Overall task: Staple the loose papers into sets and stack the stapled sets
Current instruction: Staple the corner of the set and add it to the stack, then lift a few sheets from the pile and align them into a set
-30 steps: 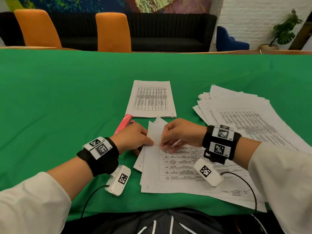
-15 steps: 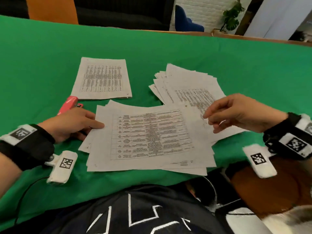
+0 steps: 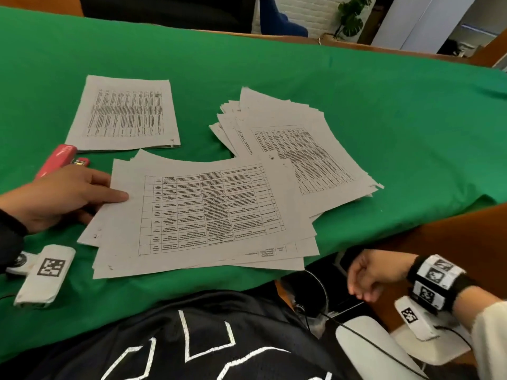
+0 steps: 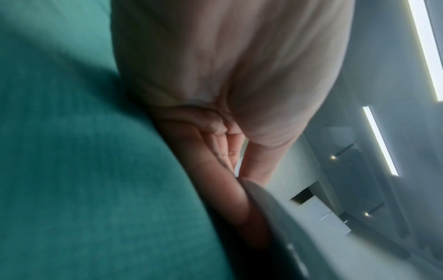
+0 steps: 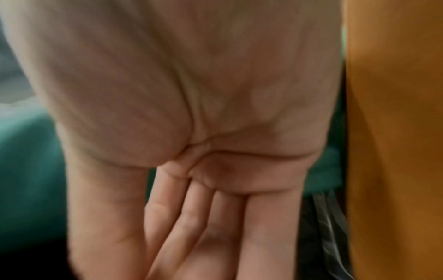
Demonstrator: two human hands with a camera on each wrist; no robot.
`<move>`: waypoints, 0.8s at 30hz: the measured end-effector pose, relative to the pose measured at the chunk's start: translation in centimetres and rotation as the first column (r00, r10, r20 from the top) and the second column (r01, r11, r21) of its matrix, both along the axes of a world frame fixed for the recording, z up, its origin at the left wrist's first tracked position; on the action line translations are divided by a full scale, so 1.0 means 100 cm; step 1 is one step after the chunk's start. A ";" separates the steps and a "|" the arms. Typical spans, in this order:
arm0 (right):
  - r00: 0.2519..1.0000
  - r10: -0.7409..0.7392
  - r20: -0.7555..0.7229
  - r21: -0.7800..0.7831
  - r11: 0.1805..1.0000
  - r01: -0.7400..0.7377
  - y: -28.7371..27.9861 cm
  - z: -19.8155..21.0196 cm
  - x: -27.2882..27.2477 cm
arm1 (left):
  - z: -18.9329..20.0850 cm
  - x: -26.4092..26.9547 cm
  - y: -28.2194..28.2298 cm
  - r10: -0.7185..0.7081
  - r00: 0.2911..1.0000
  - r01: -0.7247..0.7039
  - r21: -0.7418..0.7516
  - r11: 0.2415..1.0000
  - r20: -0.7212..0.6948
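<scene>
A fanned sheaf of printed sheets (image 3: 208, 215) lies near the table's front edge. My left hand (image 3: 90, 196) pinches its left edge, the thumb on top and the other fingers going under the paper (image 4: 268, 204). A red stapler (image 3: 59, 159) lies just behind that hand. One neat set of papers (image 3: 123, 113) rests at the far left. A larger loose pile (image 3: 296, 149) is spread to the right. My right hand (image 3: 367, 278) hangs below the table's front edge holding nothing, its fingers (image 5: 203, 217) nearly straight.
A green cloth (image 3: 384, 105) covers the table, and bare wood (image 3: 452, 229) shows at its near right corner. A white chair arm (image 3: 365, 344) and a thin black cable sit under my right hand. A potted plant (image 3: 351, 15) stands far back.
My right hand left the near papers, swung out to the right and dropped below the table edge. The left hand stayed on the sheaf's left edge. The view turned right and down.
</scene>
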State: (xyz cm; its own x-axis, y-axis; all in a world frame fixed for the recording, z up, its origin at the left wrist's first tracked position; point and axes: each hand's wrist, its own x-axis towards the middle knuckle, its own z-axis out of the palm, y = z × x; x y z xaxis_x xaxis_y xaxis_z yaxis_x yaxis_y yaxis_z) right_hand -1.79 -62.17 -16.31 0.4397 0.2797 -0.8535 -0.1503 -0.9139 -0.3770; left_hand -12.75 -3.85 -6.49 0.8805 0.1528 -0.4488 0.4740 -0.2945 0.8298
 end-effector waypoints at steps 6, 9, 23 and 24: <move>0.995 -0.024 0.094 -0.146 0.989 0.038 0.015 -0.062 0.027 | 0.001 -0.001 -0.002 0.032 0.999 -0.032 -0.010 0.999 -0.030; 0.997 0.042 0.058 -0.176 0.984 -0.031 0.026 -0.073 0.038 | -0.002 -0.003 0.001 0.013 1.000 -0.013 -0.013 1.000 -0.004; 0.896 0.436 0.083 -0.288 0.871 -0.397 0.048 -0.007 0.015 | -0.012 0.002 0.007 -0.057 0.996 0.061 -0.054 0.997 0.071; 0.887 0.458 0.063 -0.269 0.863 -0.427 0.051 0.008 0.009 | -0.014 0.003 0.007 -0.057 0.996 0.060 -0.041 0.997 0.070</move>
State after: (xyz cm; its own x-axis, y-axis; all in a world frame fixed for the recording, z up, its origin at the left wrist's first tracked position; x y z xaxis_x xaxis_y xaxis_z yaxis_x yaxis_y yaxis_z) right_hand -0.93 -57.06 -15.52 0.4224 0.2621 -0.8677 0.3238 -0.9377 -0.1256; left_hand -12.44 -3.13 -7.92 0.9163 0.0814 -0.3920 0.3984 -0.2831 0.8724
